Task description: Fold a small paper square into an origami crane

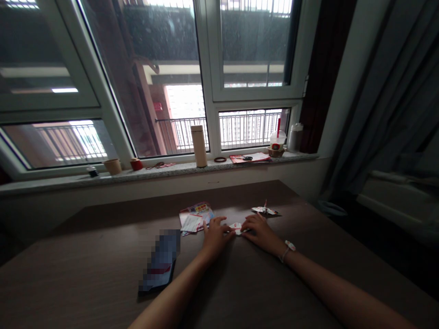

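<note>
A small white and red folded paper (236, 228) lies on the brown table between my two hands. My left hand (218, 234) holds its left edge with thumb and fingers, and my right hand (258, 231) pinches its right edge. Behind my right hand rests a folded paper shape (264, 209) with spread wings and an upright point. Printed papers (196, 217) lie in a small pile just behind and left of my left hand.
A dark phone-like object (160, 262), partly pixelated, lies left of my left forearm on the table (85, 256). Along the windowsill (171, 169) stand a beige bottle (199, 146), a paper cup (112, 166), a drink cup with a red straw (277, 139), and papers with scissors (247, 158).
</note>
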`<move>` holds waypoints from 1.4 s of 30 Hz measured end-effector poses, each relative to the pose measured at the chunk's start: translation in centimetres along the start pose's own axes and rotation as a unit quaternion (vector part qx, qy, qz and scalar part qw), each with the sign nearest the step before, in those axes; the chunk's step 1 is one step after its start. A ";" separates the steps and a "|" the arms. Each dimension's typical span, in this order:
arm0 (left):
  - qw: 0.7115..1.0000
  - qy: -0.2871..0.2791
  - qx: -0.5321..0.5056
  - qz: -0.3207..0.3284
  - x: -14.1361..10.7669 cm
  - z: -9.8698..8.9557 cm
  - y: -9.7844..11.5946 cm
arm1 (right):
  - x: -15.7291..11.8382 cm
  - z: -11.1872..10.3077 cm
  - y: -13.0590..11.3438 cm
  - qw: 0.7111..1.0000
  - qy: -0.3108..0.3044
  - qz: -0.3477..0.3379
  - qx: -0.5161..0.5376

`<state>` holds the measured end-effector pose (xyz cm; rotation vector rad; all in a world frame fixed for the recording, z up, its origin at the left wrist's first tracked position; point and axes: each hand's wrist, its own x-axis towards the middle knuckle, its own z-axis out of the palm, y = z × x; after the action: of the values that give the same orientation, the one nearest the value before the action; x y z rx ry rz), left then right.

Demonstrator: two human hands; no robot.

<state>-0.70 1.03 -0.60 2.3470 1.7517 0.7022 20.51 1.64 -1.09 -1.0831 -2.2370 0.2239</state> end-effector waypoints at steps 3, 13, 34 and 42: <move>1.000 0.001 -0.002 -0.003 0.1 0.1 -0.1 | 0.0 0.0 -0.4 1.000 0.003 0.000 -0.012; 1.000 0.006 -0.002 -0.002 0.1 0.4 -0.2 | 0.2 0.0 -1.2 0.998 0.001 0.002 -0.070; 1.000 0.008 -0.011 -0.027 0.3 -0.2 1.2 | 0.4 0.7 -1.6 0.992 0.005 0.101 -0.074; 0.999 0.014 -0.010 -0.049 0.4 -0.2 1.5 | 0.5 0.7 -1.8 0.985 -0.004 0.166 -0.052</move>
<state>0.58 0.94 0.27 2.2305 1.8471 0.7365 18.68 0.94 -0.68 -1.5147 -2.0823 0.2517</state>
